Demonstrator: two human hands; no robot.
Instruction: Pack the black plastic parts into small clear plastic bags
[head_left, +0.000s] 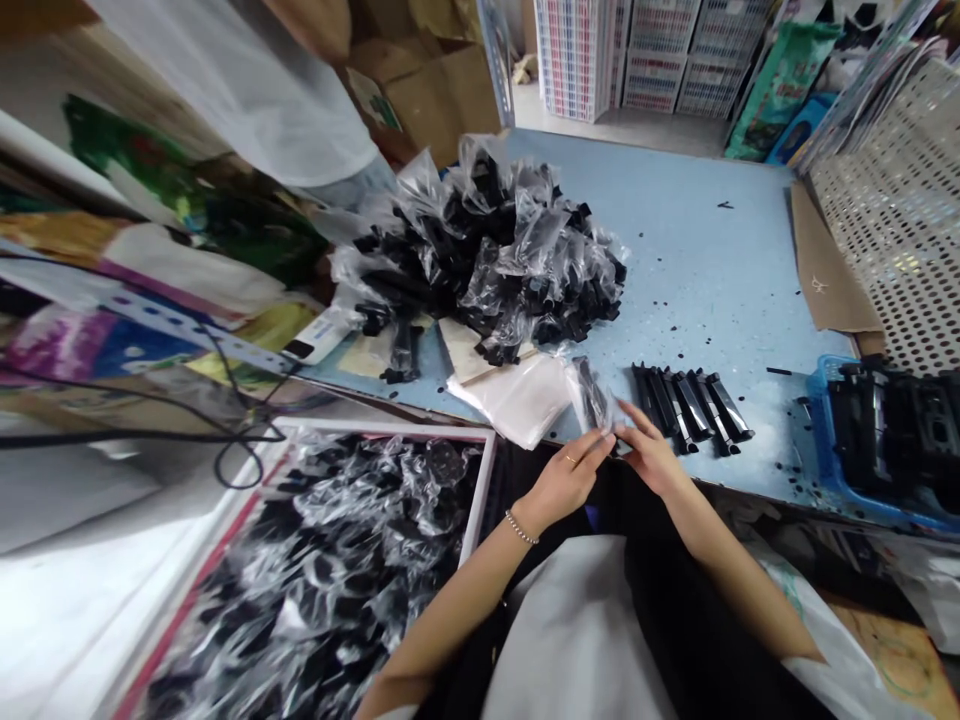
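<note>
Close to the table's front edge, my left hand (576, 470) and my right hand (646, 448) meet at the end of a clear plastic bag (590, 392) with black parts inside. The fingers of both hands are closed on its near end. Just left of it lies a stack of flat clear bags (517, 398). On the right, several loose black plastic parts (691, 405) rest side by side. Beyond the flat bags rises a big pile of bagged black parts (491, 255).
A blue basket (821, 425) full of black parts stands at the right edge. Below left, a white-rimmed crate (480, 500) holds many bagged parts. Black scraps dot the blue table (697, 260). Cables (225, 440) hang at left; cardboard (832, 265) leans by a perforated panel.
</note>
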